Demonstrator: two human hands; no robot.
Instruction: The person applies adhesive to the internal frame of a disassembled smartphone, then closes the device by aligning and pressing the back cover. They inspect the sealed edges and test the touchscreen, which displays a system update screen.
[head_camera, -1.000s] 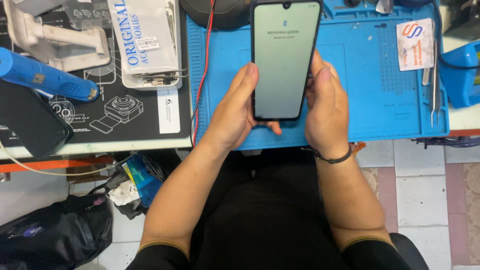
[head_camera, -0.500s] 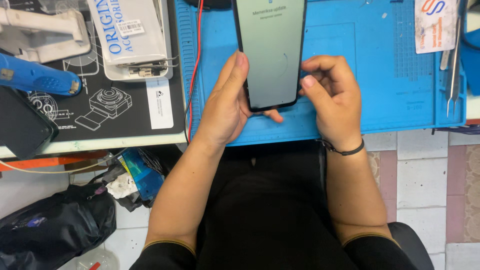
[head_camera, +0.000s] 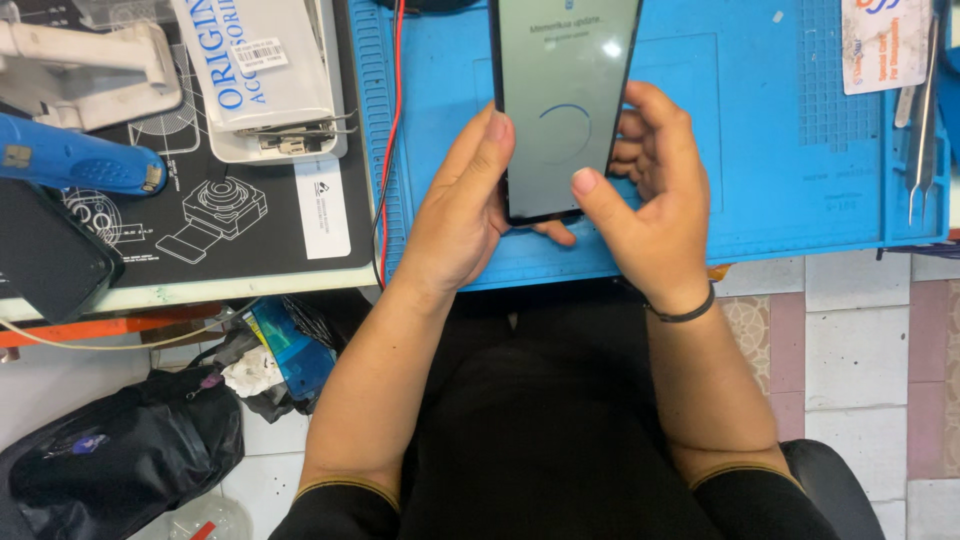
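The slim black-framed smartphone with a lit grey screen (head_camera: 562, 100) stands lengthwise away from the person, its long axis running from the body toward the far edge of the bench, bottom edge nearest the chest and top end cut off by the picture's upper border. Its screen faces up at the camera — pale grey, with a thin blue ring partly drawn in the middle, a few small lines of text above it and a bright glint of light near the top. The phone is held just above the blue silicone work mat (head_camera: 760, 150).

The left hand (head_camera: 462, 200) is closed on the phone's left edge and lower corner, thumb lying along the side. The right hand (head_camera: 650, 195) cups the right edge with curled fingers behind it, thumb reaching across the lower glass — both hands grip the phone. A dark band circles the right wrist.

A red wire (head_camera: 392, 120) runs down the mat's left border. Further left lie a white packaged box (head_camera: 265, 80), a blue handheld tool (head_camera: 75, 160) and a dark flat device (head_camera: 50, 255). Metal tweezers (head_camera: 920, 120) rest at the mat's right side.
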